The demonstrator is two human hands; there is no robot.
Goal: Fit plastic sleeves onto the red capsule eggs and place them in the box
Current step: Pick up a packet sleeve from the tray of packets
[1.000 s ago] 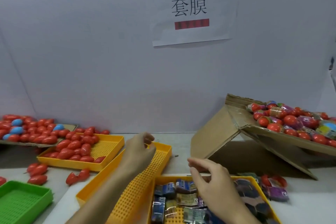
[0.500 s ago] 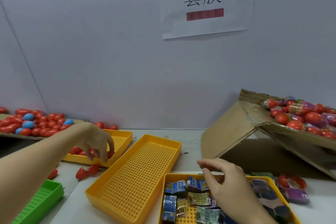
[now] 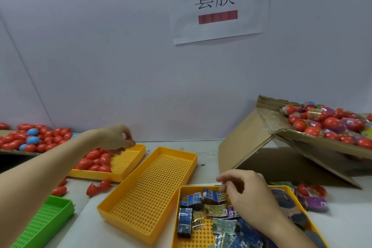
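Red capsule eggs (image 3: 94, 160) lie in the left half of a yellow tray (image 3: 125, 159). My left hand (image 3: 115, 138) hovers just above them with fingers curled; a bit of red shows between the fingers. Printed plastic sleeves (image 3: 190, 201) fill a second yellow tray (image 3: 198, 187) at the front. My right hand (image 3: 248, 194) rests over that tray, with thumb and forefinger pinched on the top edge of a blue sleeve (image 3: 213, 197). A tilted cardboard box (image 3: 246, 144) at the right holds several sleeved eggs (image 3: 330, 124).
An empty yellow tray (image 3: 157, 187) sits between the two trays. A green tray (image 3: 46, 221) is at front left. A pile of red and blue eggs (image 3: 30, 140) lies on cardboard at far left. Loose eggs (image 3: 98, 186) and sleeved eggs (image 3: 314, 197) lie on the table.
My left hand went left from the empty tray into the egg tray, then lifted above the eggs with fingers closed. My right hand stayed over the sleeve tray and pinched a blue sleeve.
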